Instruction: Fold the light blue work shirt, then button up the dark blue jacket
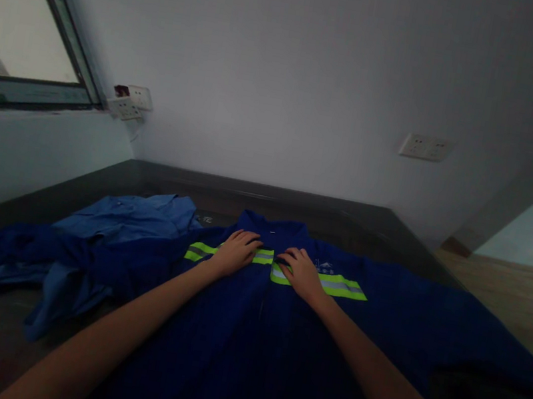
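A dark blue work jacket [235, 336] lies spread with its front up, the collar pointing away from me. Yellow-green and silver reflective bands [344, 286] cross its chest, and a small pale logo shows above the right one. My left hand [236, 253] rests on the chest left of the front opening, its fingers stretched toward the middle. Across the opening, my right hand [301, 272] touches the other chest panel with its fingers apart and slightly bent. Neither hand visibly grips the cloth. One sleeve reaches far right; the other lies over a lighter blue garment [136, 219].
Beneath the clothes is a dark table [364, 218] against a pale wall [285, 81]. Wall sockets [426, 147] sit at right, and a power strip [125, 108] hangs near the window frame [63, 12] at left. Tiled floor [509, 292] shows beyond the right edge.
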Action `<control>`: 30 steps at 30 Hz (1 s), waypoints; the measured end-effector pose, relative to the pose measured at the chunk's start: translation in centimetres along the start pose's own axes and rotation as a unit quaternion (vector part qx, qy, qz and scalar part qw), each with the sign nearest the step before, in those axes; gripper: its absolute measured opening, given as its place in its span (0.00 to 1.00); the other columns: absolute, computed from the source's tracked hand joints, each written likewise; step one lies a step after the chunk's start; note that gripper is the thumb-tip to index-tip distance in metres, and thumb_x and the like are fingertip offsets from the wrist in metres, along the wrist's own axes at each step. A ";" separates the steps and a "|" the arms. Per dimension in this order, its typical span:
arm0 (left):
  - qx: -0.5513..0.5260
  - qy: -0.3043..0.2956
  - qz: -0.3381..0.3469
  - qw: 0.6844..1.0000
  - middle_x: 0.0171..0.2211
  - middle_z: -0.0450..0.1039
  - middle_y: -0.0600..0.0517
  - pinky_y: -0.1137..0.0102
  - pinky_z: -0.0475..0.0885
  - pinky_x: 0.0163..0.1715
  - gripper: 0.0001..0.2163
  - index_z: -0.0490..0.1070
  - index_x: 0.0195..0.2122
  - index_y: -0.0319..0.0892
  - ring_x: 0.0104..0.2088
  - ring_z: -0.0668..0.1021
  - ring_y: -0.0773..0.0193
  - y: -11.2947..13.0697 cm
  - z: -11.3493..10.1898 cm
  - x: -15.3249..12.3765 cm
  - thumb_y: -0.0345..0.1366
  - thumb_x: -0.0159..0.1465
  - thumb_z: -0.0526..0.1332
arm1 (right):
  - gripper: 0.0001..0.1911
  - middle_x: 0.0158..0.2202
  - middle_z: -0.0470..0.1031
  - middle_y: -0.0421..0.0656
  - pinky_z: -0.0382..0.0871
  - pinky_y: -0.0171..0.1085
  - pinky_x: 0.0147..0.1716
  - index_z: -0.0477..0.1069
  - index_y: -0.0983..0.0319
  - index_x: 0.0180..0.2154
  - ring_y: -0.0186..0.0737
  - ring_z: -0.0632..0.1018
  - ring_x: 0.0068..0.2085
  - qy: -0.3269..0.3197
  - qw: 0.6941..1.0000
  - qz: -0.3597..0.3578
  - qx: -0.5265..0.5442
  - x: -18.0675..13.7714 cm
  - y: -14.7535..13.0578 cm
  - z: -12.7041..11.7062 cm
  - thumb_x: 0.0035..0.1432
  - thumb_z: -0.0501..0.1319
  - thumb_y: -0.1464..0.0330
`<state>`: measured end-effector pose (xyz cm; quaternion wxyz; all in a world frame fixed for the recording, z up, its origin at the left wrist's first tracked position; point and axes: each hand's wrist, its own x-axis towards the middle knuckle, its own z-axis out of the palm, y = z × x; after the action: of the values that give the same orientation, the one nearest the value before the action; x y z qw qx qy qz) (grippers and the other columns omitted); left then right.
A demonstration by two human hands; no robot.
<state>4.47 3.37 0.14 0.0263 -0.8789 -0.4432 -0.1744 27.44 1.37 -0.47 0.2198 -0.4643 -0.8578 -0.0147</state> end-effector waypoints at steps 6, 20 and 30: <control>-0.147 0.001 -0.044 0.988 0.46 0.71 0.47 0.66 0.68 0.49 0.13 0.69 0.47 0.41 0.46 0.73 0.60 3.4 -1.0 -0.3 0.28 0.61 0.55 | 0.14 0.46 0.71 0.48 0.65 0.43 0.46 0.72 0.60 0.47 0.46 0.69 0.46 0.006 1.000 -0.003 -0.004 0.0 0.2 0.2 0.61 0.56 0.67; -0.146 0.054 -0.100 0.983 0.45 0.69 0.46 0.63 0.67 0.50 0.14 0.68 0.46 0.41 0.49 0.71 0.58 4.7 2.1 -2.1 0.27 0.57 0.58 | 0.09 0.36 0.72 0.48 0.65 0.41 0.39 0.67 0.61 0.34 0.48 0.71 0.42 0.017 0.988 0.151 -0.013 -1.2 -6.9 -1.6 0.57 0.58 0.62; -0.174 0.038 -0.086 0.980 0.45 0.70 0.46 0.62 0.67 0.51 0.14 0.70 0.45 0.41 0.49 0.72 0.59 4.6 1.6 -2.7 0.27 0.56 0.59 | 0.05 0.35 0.78 0.47 0.66 0.37 0.33 0.72 0.59 0.33 0.46 0.77 0.39 -0.018 0.971 0.238 0.034 -2.6 -8.0 -1.4 0.51 0.59 0.69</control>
<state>7.04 -1.19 -1.71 -0.1253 -0.8214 -0.4785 -0.2840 22.76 -5.53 1.18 0.2177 -0.6472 -0.7266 0.0754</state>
